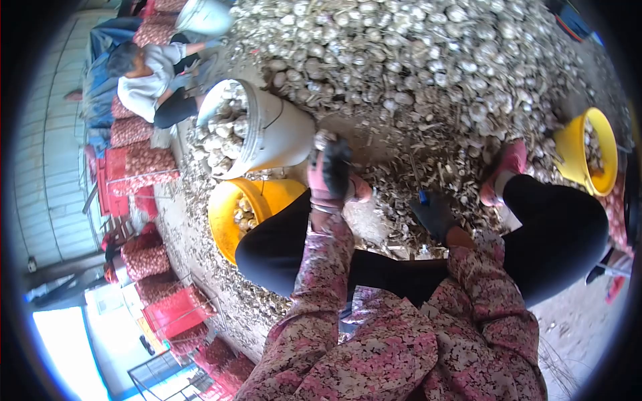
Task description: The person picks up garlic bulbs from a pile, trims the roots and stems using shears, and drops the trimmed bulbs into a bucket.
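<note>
My left hand (330,170), in a pink and black glove, is raised beside the white bucket (284,130). Its fingers are closed around a garlic bulb (324,139) that shows at the fingertips. My right hand (435,215), in a dark glove, is low over the garlic scraps between my feet. It is closed on a tool with a blue handle (422,196); a thin dark blade seems to point away from me, though its shape is blurred. The white bucket is tilted towards the left and full of garlic bulbs (224,140).
A large garlic heap (428,60) spreads ahead. One yellow bucket (224,217) stands by my left knee, another yellow bucket (565,142) at right; both hold garlic. A co-worker (150,77) sits at upper left. Filled red mesh sacks (147,264) line the left side.
</note>
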`<action>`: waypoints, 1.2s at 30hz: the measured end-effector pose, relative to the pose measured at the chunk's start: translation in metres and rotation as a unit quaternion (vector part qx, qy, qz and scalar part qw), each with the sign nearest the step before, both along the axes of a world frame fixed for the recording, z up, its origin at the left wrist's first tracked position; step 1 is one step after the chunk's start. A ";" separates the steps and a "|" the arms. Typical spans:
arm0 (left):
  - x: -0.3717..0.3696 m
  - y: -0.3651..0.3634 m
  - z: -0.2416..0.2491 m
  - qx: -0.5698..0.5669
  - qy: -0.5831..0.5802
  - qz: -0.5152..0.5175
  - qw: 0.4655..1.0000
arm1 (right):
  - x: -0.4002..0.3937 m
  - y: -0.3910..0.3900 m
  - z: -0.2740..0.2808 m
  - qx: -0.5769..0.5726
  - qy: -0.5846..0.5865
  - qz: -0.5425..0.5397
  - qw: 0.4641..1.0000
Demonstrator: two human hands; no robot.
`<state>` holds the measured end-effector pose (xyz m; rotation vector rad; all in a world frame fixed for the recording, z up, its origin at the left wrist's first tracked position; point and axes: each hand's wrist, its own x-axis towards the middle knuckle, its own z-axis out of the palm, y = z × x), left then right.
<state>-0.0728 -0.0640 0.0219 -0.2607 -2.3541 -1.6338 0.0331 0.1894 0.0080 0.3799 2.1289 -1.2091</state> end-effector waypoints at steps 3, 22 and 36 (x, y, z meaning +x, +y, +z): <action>-0.057 -0.049 0.071 0.540 -0.072 0.032 0.838 | 0.002 -0.006 -0.004 -0.053 0.009 -0.002 0.999; -0.194 0.160 -0.243 -0.127 -0.390 0.123 0.903 | -0.022 -0.002 -0.043 -0.352 -0.119 -0.424 0.826; -0.054 0.084 -0.119 0.532 -0.437 -0.098 0.719 | -0.033 0.027 -0.001 0.105 0.222 -0.077 0.966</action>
